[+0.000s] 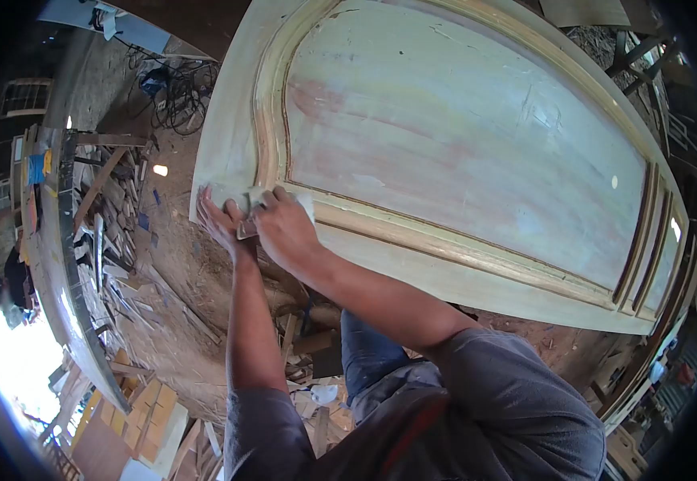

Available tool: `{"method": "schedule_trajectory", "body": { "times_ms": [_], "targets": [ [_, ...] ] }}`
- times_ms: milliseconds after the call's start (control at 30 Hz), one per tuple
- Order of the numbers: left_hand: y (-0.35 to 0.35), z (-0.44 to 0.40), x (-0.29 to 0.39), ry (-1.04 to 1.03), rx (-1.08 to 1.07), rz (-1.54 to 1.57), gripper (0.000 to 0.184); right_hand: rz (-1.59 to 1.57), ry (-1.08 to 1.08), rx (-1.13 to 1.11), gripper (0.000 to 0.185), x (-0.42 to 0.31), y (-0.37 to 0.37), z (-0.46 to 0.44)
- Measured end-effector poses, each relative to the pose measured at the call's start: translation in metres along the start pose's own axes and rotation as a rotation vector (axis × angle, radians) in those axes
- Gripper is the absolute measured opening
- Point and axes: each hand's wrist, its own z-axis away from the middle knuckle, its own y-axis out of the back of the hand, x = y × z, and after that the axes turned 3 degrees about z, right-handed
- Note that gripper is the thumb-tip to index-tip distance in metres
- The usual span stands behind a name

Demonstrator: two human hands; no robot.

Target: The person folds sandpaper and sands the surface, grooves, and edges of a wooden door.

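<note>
A pale painted wooden door [444,144] with raised curved mouldings lies before me, its nearest left corner under my hands. My left hand [222,223] rests at that corner with its fingers stretched over the edge. Close beside it, my right hand [286,228] is closed, knuckles up, by the end of the long straight moulding [396,239]. A thin pale sheet [308,205] shows from under the right hand; its kind is unclear. Between the hands is a greyish flat patch, partly hidden by the fingers.
Wood scraps [116,240] cover the ground at the left, beside a long curved board [68,297]. Tangled black cables [181,100] lie beyond the door's far left side. Stacked wooden pieces [144,421] are at the lower left.
</note>
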Motion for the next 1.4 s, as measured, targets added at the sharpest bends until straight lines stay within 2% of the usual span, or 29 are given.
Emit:
{"method": "schedule_trajectory", "body": {
  "times_ms": [100,133,200,267,367,400,467,567,600,633,700,800,900,1000,1033,1100,1200,1233,1267,1300,1333,1400],
  "targets": [
    [0.010,0.003,0.015,-0.007,-0.007,0.045,0.047,0.084,0.051,0.119,0.022,0.007,0.030,-0.001],
    [0.005,0.002,0.011,-0.015,0.004,0.035,0.048,0.125,-0.001,-0.050,0.022,0.015,0.031,0.003],
    [0.001,0.003,-0.002,-0.052,0.017,0.020,0.050,0.060,0.002,-0.118,0.021,0.024,0.042,0.020],
    [0.001,0.001,0.005,0.022,0.003,-0.029,0.050,0.066,0.000,-0.184,0.021,0.034,0.052,0.027],
    [0.000,0.000,-0.007,0.013,-0.015,-0.011,0.050,0.029,0.009,-0.124,0.023,0.044,0.052,0.022],
    [-0.003,0.001,-0.012,-0.011,-0.018,0.012,0.051,0.022,0.070,-0.011,0.024,0.040,0.051,0.013],
    [-0.002,0.004,-0.014,-0.186,0.033,0.082,0.050,-0.002,0.192,0.211,0.024,0.021,0.043,-0.013],
    [-0.004,0.008,-0.016,-0.141,0.029,0.054,0.048,0.053,0.103,0.135,0.024,0.024,0.034,-0.015],
    [-0.002,0.007,-0.007,-0.053,0.012,0.031,0.048,0.072,0.026,-0.048,0.021,0.038,0.029,-0.004],
    [-0.001,0.005,0.000,0.029,0.000,0.011,0.047,-0.001,0.004,-0.106,0.021,0.047,0.028,0.002],
    [-0.002,0.004,0.005,0.043,0.009,0.003,0.048,-0.143,-0.027,-0.215,0.022,0.062,0.027,0.004],
    [-0.005,0.001,0.004,0.019,0.000,0.007,0.048,-0.138,-0.008,-0.177,0.023,0.062,0.015,-0.002],
    [-0.002,0.004,-0.001,0.009,0.016,-0.018,0.047,-0.151,-0.078,-0.226,0.025,0.077,0.026,0.020],
    [-0.004,0.001,0.007,-0.002,0.016,-0.002,0.046,-0.061,0.023,-0.172,0.035,0.140,0.096,0.112],
    [-0.002,-0.001,0.013,0.004,0.017,-0.009,0.046,-0.193,-0.121,-0.263,0.042,0.158,0.130,0.143],
    [0.005,0.003,0.013,0.034,0.014,-0.040,0.046,-0.223,-0.225,-0.417,0.049,0.173,0.182,0.173],
    [-0.002,-0.004,0.015,0.024,0.015,-0.054,0.047,-0.281,-0.029,-0.168,0.050,0.170,0.121,0.157],
    [-0.003,-0.003,0.011,0.004,0.023,-0.058,0.047,-0.249,-0.088,-0.227,0.043,0.145,0.101,0.123],
    [-0.002,0.001,0.008,-0.018,0.021,-0.065,0.048,-0.183,-0.048,-0.113,0.036,0.124,0.063,0.092],
    [-0.003,0.003,0.005,-0.022,0.021,-0.058,0.048,-0.141,-0.065,-0.259,0.031,0.100,0.049,0.049],
    [-0.004,0.004,0.001,-0.027,0.017,-0.053,0.048,-0.209,-0.038,-0.201,0.029,0.083,0.028,0.022],
    [-0.006,-0.003,0.000,-0.025,0.011,-0.046,0.048,-0.244,0.000,-0.168,0.028,0.086,0.017,0.014]
  ]
}}
